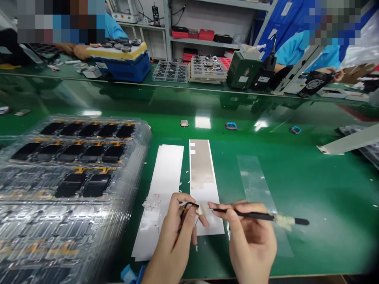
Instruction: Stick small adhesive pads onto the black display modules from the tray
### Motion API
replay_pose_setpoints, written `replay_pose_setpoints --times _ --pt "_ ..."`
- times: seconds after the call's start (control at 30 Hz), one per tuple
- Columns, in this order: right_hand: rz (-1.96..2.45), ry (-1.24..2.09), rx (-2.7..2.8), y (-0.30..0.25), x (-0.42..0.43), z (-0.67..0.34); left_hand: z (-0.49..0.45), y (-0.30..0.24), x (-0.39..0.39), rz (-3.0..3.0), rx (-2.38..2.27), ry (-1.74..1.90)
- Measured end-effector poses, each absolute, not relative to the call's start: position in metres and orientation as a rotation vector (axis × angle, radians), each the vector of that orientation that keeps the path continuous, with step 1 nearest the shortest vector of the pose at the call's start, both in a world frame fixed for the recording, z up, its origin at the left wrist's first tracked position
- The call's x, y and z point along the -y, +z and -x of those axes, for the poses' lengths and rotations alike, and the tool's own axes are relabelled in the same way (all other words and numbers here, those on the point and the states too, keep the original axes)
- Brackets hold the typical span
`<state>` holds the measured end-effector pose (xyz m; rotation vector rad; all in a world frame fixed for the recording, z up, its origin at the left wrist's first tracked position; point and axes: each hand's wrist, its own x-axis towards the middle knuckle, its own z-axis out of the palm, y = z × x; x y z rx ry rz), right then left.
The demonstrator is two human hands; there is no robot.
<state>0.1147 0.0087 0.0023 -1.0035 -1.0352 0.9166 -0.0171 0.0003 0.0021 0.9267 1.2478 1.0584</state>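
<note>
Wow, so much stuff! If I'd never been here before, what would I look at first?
Probably the big stack of clear trays on the left, with black pieces in the top one. Next, perhaps, the hands at bottom middle: the left hand holds a small dark part, the right hand a thin black tool, above a green table.

Paper [170, 169] lies between trays [35, 185] and tool [260, 215].

This is an electronics assembly workshop, as we can see from the green workbench [325, 189], clear trays [97, 223] of display panels [71, 185], and metal shelving [204, 42].
</note>
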Motion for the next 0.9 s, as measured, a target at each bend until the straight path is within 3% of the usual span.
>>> replay_pose_setpoints --times 0.27,0.9 --pt "0.879 0.892 1.08 -0.01 -0.004 -0.1 0.012 -0.015 -0.005 -0.689 -0.855 1.25" --pt "0.894 0.856 1.064 -0.016 -0.001 -0.095 0.006 -0.011 0.002 -0.689 -0.944 1.306"
